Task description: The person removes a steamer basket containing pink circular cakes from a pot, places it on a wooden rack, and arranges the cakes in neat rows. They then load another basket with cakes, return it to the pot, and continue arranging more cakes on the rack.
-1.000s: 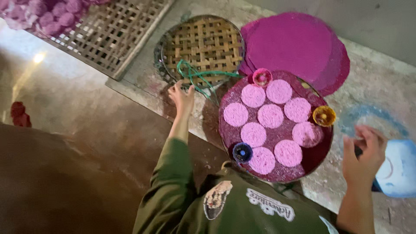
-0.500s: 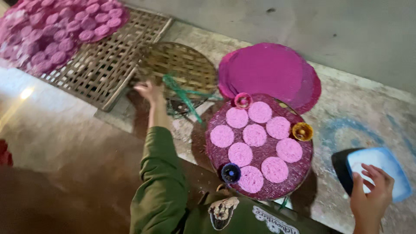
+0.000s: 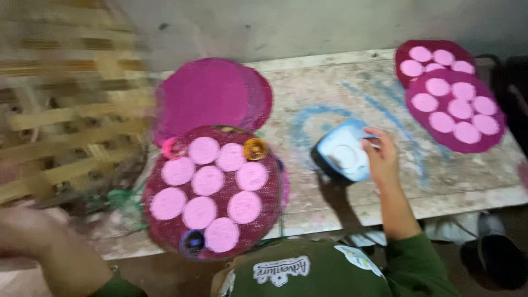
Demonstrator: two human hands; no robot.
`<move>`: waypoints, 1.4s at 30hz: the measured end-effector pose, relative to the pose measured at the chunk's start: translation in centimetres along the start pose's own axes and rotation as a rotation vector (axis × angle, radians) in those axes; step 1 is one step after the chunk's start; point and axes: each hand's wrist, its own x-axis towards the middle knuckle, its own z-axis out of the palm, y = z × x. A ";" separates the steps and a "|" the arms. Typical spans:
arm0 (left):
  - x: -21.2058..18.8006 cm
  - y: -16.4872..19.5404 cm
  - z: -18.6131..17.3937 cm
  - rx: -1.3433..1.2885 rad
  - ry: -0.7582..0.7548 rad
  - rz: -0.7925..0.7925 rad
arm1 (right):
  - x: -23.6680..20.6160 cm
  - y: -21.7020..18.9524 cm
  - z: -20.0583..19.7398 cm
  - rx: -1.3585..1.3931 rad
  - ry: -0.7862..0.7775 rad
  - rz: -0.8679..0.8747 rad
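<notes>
- So, right hand (image 3: 380, 157) gripping blue tub (image 3: 345, 154) rim on the table (image 3: 385, 104)
- Left hand (image 3: 25, 231) too blurred to tell, near bamboo rack (image 3: 66, 126)
- Pink discs on round tray (image 3: 212, 190) between

**Even light, heavy blur on the left**

Soft, fairly bright light falls across the surface (image 3: 385, 181), with no glare. The right hand (image 3: 379, 157) and the blue tub (image 3: 344, 151) it touches cast a short dark shadow toward the near edge. The far wall is dimmer. Motion blur smears the whole left side: the left hand (image 3: 25, 231) and bamboo rack (image 3: 66, 126) are streaked. The pink discs (image 3: 209, 181) are slightly soft.
</notes>
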 end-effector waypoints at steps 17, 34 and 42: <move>-50.9 5.8 17.1 0.040 -0.694 -0.812 | 1.5 21.4 -14.8 -0.123 -0.029 0.189; -59.5 18.5 40.1 -0.170 -1.402 -0.205 | 16.4 25.8 -41.7 -1.106 0.452 0.260; -71.8 16.3 61.4 0.466 -1.731 -0.010 | 19.7 23.9 -43.2 -0.971 0.440 0.570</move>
